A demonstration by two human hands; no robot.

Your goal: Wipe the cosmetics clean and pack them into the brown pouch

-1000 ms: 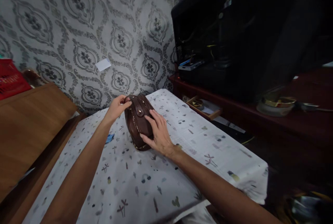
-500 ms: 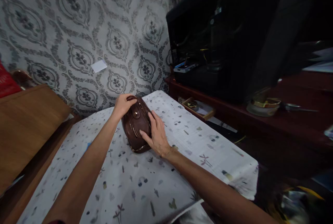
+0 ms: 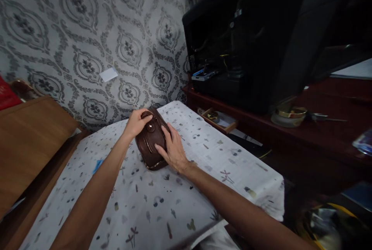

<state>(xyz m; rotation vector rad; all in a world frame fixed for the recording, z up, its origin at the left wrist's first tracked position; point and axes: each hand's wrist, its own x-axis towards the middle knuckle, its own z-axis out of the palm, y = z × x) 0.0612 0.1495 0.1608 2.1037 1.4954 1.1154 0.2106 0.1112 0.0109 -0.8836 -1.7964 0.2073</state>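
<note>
A small brown leather bag (image 3: 148, 147) with gold-coloured zips and a round stud tab lies tilted on a white printed cloth (image 3: 157, 219). My left hand (image 3: 137, 123) is closed at the bag's upper left end, with the thumb laid across near the tab. What exactly its fingertips pinch is hidden. Against the bag's right side, my right hand (image 3: 173, 147) grips with the thumb on the face and the fingers over the edge. The zip on the bag's face shows between the hands.
Left of the cloth stands a wooden panel (image 3: 35, 137). A blue scrap (image 3: 98, 166) lies near my left forearm. To the right are a small open drawer (image 3: 219, 120), a dark red desk (image 3: 325, 102), a black glass-fronted case (image 3: 232, 48) and a roll of tape (image 3: 289, 116).
My left hand has shifted slightly down, and its thumb now lies closer to the tab. My right hand keeps its hold. The view has turned a little, revealing more of the blue scrap.
</note>
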